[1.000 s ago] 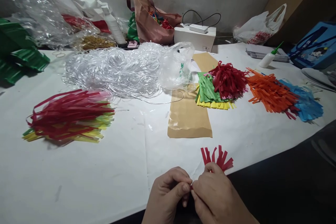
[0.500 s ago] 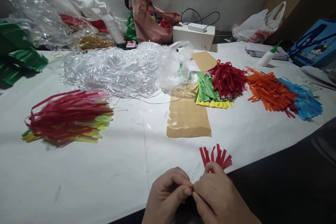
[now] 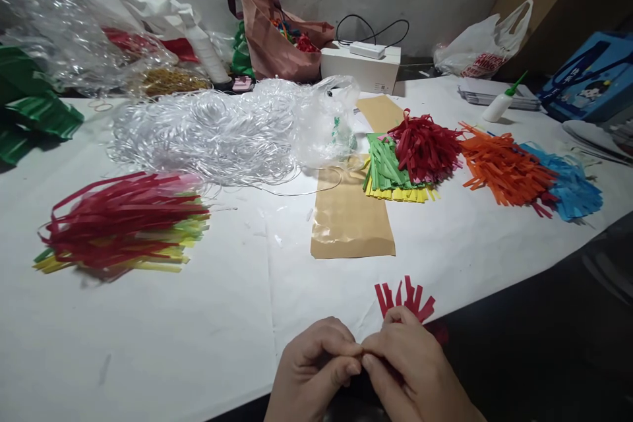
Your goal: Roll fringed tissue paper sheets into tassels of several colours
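At the near edge of the table, my left hand (image 3: 319,366) and my right hand (image 3: 413,366) meet with thumbs and fingertips pinched together. Whatever lies between the fingertips is hidden. A red fringed paper tassel (image 3: 408,297) fans out beyond my right hand, which is closed around its lower part. More red paper (image 3: 439,330) shows at the right side of that hand. Further out lies a flat brown paper envelope (image 3: 351,231).
Tassel piles lie on both sides: red and yellow (image 3: 123,224) left, dark red (image 3: 428,148), green (image 3: 388,161), orange (image 3: 507,168) and blue (image 3: 576,188) right. Clear plastic cord (image 3: 208,135) is heaped behind. A glue bottle (image 3: 498,107) stands back right.
Both hands stay pinched together with barely any movement. The whole view has shifted slightly, and a bit more red paper shows right of my right hand.
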`<act>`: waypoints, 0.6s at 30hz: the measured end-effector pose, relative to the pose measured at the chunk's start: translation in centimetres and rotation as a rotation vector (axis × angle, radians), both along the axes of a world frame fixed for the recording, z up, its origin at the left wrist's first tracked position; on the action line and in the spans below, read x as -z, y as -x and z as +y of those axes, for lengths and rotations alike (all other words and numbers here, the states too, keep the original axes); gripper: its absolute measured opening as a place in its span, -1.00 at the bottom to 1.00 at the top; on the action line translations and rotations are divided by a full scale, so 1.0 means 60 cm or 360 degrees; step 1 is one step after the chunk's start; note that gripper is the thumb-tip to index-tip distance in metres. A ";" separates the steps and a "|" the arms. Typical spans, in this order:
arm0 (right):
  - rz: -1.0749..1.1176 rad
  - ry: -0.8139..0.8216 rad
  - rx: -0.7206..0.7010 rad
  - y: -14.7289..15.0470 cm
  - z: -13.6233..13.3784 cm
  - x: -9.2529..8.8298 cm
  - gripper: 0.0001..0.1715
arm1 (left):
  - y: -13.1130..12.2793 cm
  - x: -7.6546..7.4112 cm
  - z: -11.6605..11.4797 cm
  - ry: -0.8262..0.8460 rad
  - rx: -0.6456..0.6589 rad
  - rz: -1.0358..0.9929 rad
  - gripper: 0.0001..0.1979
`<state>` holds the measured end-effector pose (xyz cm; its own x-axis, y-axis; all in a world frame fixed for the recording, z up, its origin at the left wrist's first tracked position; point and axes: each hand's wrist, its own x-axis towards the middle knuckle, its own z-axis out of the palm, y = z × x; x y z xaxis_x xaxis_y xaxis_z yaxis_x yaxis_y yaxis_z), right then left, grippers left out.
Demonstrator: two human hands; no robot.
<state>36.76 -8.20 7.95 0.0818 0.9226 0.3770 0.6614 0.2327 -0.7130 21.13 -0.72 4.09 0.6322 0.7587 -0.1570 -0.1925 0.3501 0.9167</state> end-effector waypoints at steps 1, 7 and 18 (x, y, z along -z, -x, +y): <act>0.0031 -0.0080 0.0042 0.002 0.000 0.004 -0.79 | -0.001 -0.002 -0.001 0.0014 -0.0024 0.0008 -0.88; 0.0019 -0.0304 0.0034 0.003 -0.002 0.013 -0.77 | -0.014 -0.015 -0.013 0.0238 -0.0208 0.0055 -0.80; -0.0290 -0.0432 0.0105 0.006 -0.002 0.006 -0.73 | -0.003 -0.006 0.001 -0.0097 -0.0093 0.0106 -0.88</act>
